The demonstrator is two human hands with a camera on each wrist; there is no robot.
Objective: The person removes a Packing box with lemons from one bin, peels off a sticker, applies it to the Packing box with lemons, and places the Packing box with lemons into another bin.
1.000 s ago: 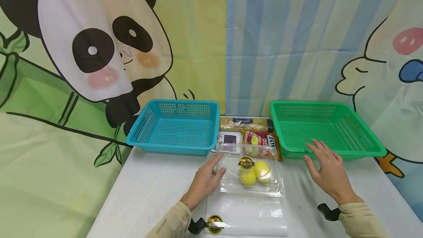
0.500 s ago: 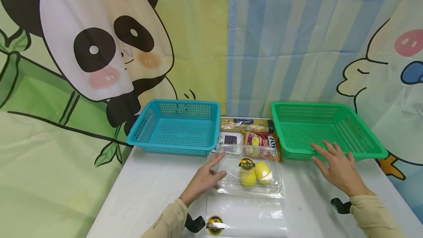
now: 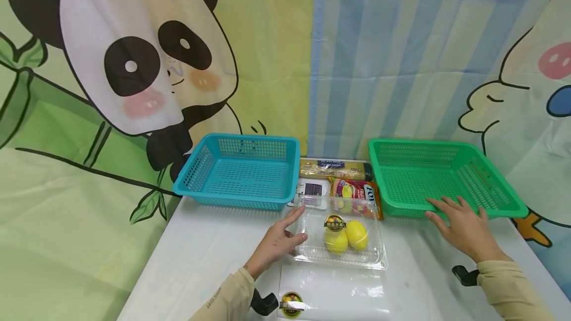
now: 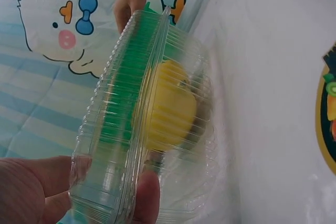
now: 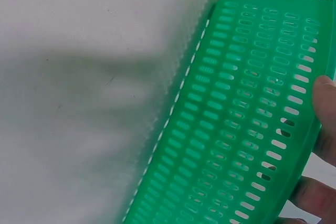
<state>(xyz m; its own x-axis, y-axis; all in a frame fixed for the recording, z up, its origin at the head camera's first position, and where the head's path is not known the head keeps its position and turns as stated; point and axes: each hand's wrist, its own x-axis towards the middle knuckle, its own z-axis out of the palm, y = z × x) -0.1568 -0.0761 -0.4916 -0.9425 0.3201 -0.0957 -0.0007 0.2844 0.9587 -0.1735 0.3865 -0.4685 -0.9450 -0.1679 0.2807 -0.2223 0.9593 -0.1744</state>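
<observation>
In the head view, a clear plastic clamshell box (image 3: 312,251) with two lemons (image 3: 357,235) inside lies before me, a dark round sticker on its lid. My left hand (image 3: 276,244) holds its left side. The left wrist view shows the fingers over the lid of the box (image 4: 113,182) and the thumb (image 4: 147,195) at its seam. My right hand (image 3: 466,227) is at the near rim of the green basket (image 3: 446,145), fingers spread. In the right wrist view, the thumb (image 5: 324,98) overlaps the rim of the slotted basket (image 5: 231,103).
A blue basket (image 3: 250,202) stands on the left. Between the baskets lie a long yellow packet (image 3: 334,168), a white pack (image 3: 312,187) and a red snack bag (image 3: 357,189). A glossy clear sheet or lid with a sticker (image 3: 292,305) lies nearest me on the white table (image 3: 192,256).
My right hand has moved to the right and slightly down along the green basket's near rim. My left hand has stayed at the clamshell box. The whole head view has shifted slightly.
</observation>
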